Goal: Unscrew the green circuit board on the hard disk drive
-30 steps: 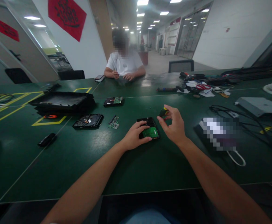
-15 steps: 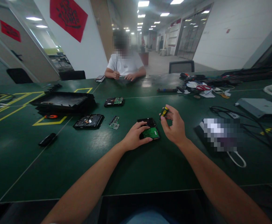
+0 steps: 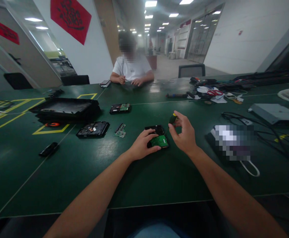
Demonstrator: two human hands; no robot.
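A hard drive (image 3: 161, 141) with a green circuit board facing up lies on the table in front of me. Fingers of my left hand (image 3: 141, 144) reach over its left side and the thumb rests along its near edge, holding it down. My right hand (image 3: 186, 135), just right of the drive, pinches the dark, yellow-topped handle of a small screwdriver (image 3: 172, 118). The shaft is too thin and dark to make out, so I cannot tell whether the tip touches the drive. Left of the drive lies a loose circuit board (image 3: 121, 131).
Another opened drive (image 3: 93, 129) and a further drive (image 3: 120, 108) lie to the left. Behind them stand black trays (image 3: 66, 109). A black object (image 3: 48, 149) sits far left. To the right are cables (image 3: 235, 118) and a grey metal box (image 3: 275, 113). A person (image 3: 131, 71) sits opposite.
The screwdriver handle has turned between my right fingers, so less of its yellow marking shows. My left hand stays on the hard drive. The whole view has shifted slightly.
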